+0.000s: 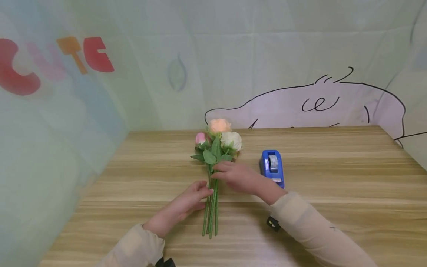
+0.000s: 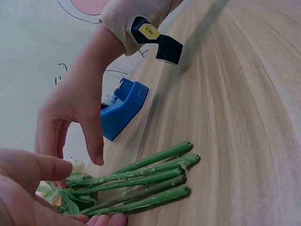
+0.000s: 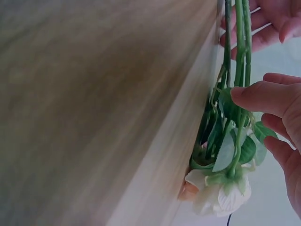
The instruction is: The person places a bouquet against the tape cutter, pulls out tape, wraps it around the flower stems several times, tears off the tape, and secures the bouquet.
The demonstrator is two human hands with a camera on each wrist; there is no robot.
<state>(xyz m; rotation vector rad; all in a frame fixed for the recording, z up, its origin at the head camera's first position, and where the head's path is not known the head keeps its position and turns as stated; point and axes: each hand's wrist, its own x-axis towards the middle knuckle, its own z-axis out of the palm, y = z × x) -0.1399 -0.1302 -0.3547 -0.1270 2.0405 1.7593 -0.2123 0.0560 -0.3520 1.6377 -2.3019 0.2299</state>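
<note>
A small bunch of artificial flowers lies on the wooden table, its green stems (image 1: 211,218) toward me. At its far end are a peach flower (image 1: 220,125), a white flower (image 1: 231,141) and a pink bud (image 1: 200,138), with green leaves (image 1: 210,157) below them. My right hand (image 1: 238,177) reaches over the upper stems from the right; in the right wrist view its thumb touches a leaf, with the fingers loosely spread. Beside the middle of the stems is my left hand (image 1: 190,198), its fingers relaxed and not closed round them.
Right of the flowers stands a blue tape dispenser (image 1: 272,167) with a roll of clear tape, close to my right forearm. A printed cloth (image 1: 213,74) hangs behind and to the left of the table (image 1: 333,178).
</note>
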